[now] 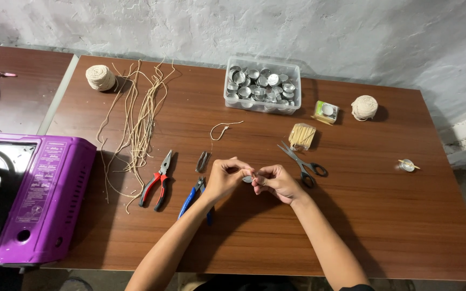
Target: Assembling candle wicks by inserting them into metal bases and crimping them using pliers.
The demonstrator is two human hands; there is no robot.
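My left hand [226, 177] and my right hand [276, 181] meet over the middle of the brown wooden table [384, 226]. Between their fingertips they pinch a small round metal cup [248, 179]. A short piece of cream string [223, 129] lies just beyond the hands. Blue-handled pliers [192, 197] lie under my left wrist. Small dark clippers [203, 161] are next to my left hand, and scissors [303, 161] rest beside my right hand.
Red-handled pliers [156, 181] and several long string strands [138, 124] lie at left. A clear tub of metal cups [262, 85], two string balls [100, 77] [364, 106], a toothpick bundle [302, 136] and a finished cup [406, 165] are around. A purple gas stove [28, 194] stands at left.
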